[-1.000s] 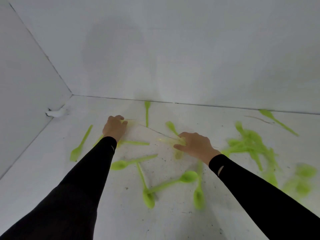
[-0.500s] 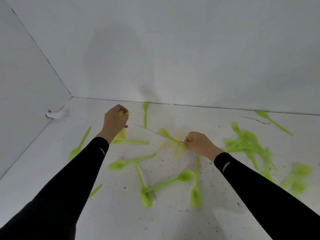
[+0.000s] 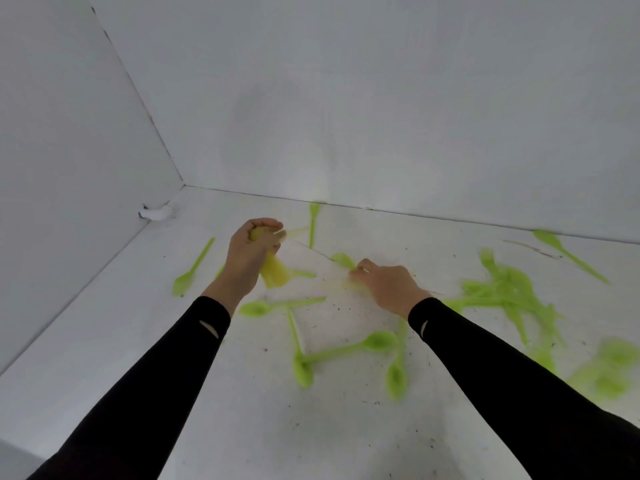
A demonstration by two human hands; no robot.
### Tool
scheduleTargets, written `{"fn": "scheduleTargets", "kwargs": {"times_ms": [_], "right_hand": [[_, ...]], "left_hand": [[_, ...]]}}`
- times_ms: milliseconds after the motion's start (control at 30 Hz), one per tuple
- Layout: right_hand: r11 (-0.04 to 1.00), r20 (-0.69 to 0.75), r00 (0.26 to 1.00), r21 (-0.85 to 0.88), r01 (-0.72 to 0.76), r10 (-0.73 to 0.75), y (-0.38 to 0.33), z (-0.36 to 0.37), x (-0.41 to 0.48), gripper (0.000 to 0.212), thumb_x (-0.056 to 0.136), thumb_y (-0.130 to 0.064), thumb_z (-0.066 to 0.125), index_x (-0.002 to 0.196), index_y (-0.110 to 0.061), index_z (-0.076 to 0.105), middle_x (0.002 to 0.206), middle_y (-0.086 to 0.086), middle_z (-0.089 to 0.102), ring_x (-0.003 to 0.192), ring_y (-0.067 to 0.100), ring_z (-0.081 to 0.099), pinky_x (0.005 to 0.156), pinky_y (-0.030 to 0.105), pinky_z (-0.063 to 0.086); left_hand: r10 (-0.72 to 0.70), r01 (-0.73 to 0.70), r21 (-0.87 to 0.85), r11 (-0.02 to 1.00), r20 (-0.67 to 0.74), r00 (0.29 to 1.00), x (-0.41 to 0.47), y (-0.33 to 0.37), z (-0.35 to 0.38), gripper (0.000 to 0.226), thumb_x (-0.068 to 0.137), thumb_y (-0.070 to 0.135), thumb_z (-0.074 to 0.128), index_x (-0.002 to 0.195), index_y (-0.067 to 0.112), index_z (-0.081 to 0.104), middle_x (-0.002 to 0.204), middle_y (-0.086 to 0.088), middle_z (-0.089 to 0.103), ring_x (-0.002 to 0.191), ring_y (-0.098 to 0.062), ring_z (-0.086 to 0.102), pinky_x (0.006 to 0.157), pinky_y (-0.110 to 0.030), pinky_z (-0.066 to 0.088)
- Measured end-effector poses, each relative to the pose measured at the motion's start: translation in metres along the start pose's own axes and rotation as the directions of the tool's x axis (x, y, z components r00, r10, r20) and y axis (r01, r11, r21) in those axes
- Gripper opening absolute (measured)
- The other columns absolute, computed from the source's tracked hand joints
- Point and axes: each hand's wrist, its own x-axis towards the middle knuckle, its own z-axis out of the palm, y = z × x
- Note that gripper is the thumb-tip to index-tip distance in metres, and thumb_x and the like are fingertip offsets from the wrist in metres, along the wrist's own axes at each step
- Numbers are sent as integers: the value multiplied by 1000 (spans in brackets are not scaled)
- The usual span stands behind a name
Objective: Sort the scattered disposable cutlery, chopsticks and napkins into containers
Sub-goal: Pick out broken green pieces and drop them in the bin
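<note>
Green plastic cutlery lies scattered over a white floor [image 3: 346,427]. My left hand [image 3: 247,258] is raised a little and grips blurred green plastic cutlery [image 3: 275,273], whose ends stick out above and below the fist. My right hand [image 3: 386,284] is low over the floor and pinches a green spoon [image 3: 343,260] near its bowl; its handle is blurred under the hand. Three spoons [image 3: 346,349] lie crossed just in front of my arms. A thick pile of green cutlery [image 3: 509,296] sits to the right.
White walls close the space at the back and left, meeting in a corner. A fork [image 3: 192,270] lies at the left and another fork [image 3: 313,221] by the back wall. A small white scrap [image 3: 156,213] sits at the left wall's foot.
My left hand has lifted off the floor with green cutlery in its grip. My right hand has closed on a spoon and shifted slightly right.
</note>
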Motion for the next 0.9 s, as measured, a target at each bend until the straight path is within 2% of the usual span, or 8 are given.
{"fn": "scheduleTargets", "kwargs": {"times_ms": [200, 333, 433, 500, 567, 700, 833, 900], "right_hand": [[997, -72, 995, 27, -65, 67, 10, 12, -10, 28, 89, 4, 43, 111, -11, 49, 115, 3, 44, 66, 27, 57, 54, 31, 38], [976, -102, 986, 191, -108, 129, 19, 13, -25, 13, 102, -17, 39, 108, -12, 50, 106, 1, 46, 73, 29, 57, 57, 31, 36], [931, -115, 969, 324, -171, 218, 27, 9, -39, 10, 100, -21, 42, 105, -17, 49, 96, -4, 46, 79, 25, 57, 63, 30, 38], [839, -135, 930, 490, -237, 342, 27, 1, -42, 9, 99, -25, 44, 99, -18, 49, 93, -3, 50, 83, 22, 55, 68, 32, 40], [665, -107, 887, 703, -251, 449, 21, -13, -43, 20, 98, -29, 46, 94, -11, 54, 89, 0, 56, 83, 21, 54, 71, 34, 43], [315, 26, 904, 933, -176, 428, -6, -36, -45, 20, 89, -27, 65, 88, -7, 67, 76, -6, 62, 63, 8, 52, 55, 20, 40], [190, 102, 932, 966, -177, 349, -25, -34, -41, 34, 95, -40, 59, 91, -8, 70, 77, -8, 66, 48, 3, 44, 47, 17, 34], [274, 93, 895, 934, -230, 436, -23, -24, -35, 45, 98, -52, 48, 81, -14, 65, 78, -5, 61, 64, 12, 51, 56, 24, 37]], "left_hand": [[-12, 5, -139, 990, -53, 999, -20, 3, -5, 11, 98, 4, 49, 101, 11, 57, 91, -10, 67, 79, -24, 71, 87, -42, 56], [-117, 108, -199, 974, -33, 993, -29, 2, 7, 16, 96, 21, 61, 104, 9, 55, 81, -10, 58, 60, -23, 63, 70, -40, 59], [-156, 159, -132, 978, 35, 987, -38, -1, 23, 18, 92, 20, 68, 102, 8, 58, 78, -7, 54, 60, -18, 57, 63, -35, 59], [-150, 161, -71, 984, 133, 980, -45, -6, 35, 15, 90, 15, 70, 97, 8, 59, 83, -7, 57, 65, -20, 61, 59, -29, 56], [-144, 152, -14, 988, 230, 962, -54, -13, 50, 18, 87, 14, 73, 97, 8, 60, 88, -8, 64, 70, -22, 65, 60, -29, 55], [-118, 88, 107, 990, 319, 940, -69, -25, 76, 32, 81, 19, 78, 104, 7, 61, 82, -1, 65, 68, -14, 63, 59, -27, 54], [-55, 11, 181, 983, 240, 969, -71, -35, 79, 16, 89, 13, 69, 102, 12, 61, 86, -4, 66, 64, -11, 61, 62, -26, 54], [-50, 17, 201, 979, 157, 986, -70, -37, 72, 11, 90, 11, 63, 100, 13, 63, 89, -5, 64, 63, -10, 59, 64, -26, 55]]}}
